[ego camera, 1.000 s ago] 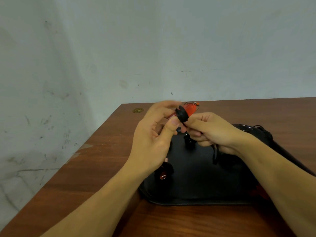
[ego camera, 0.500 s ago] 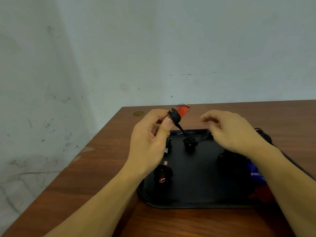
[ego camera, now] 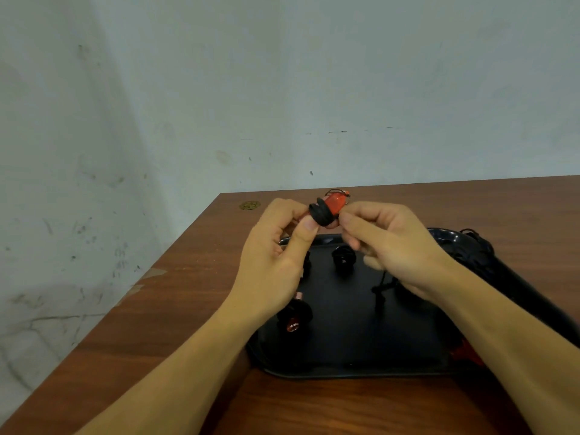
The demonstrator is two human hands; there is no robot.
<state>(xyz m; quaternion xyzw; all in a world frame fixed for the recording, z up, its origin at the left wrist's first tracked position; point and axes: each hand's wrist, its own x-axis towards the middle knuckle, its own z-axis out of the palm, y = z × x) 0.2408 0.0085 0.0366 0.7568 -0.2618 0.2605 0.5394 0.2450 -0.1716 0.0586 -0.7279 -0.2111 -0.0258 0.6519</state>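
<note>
A brown wooden table (ego camera: pixel 175 309) stands against a scuffed pale wall (ego camera: pixel 282 89). On it lies a black tray (ego camera: pixel 351 370). A copper-tipped black socket (ego camera: pixel 295 315) sits at the tray's 9 o'clock, another black socket (ego camera: pixel 343 260) at 12. A small brass disc (ego camera: pixel 250 205) lies on the table at 11 o'clock, beyond the tray.

Two hands hold a red bulb (ego camera: pixel 335 205) over a black tray (ego camera: pixel 345 343).
The left hand (ego camera: pixel 276 255) pinches its black socket (ego camera: pixel 319 214); the right hand (ego camera: pixel 395 246) pinches beside it.
</note>
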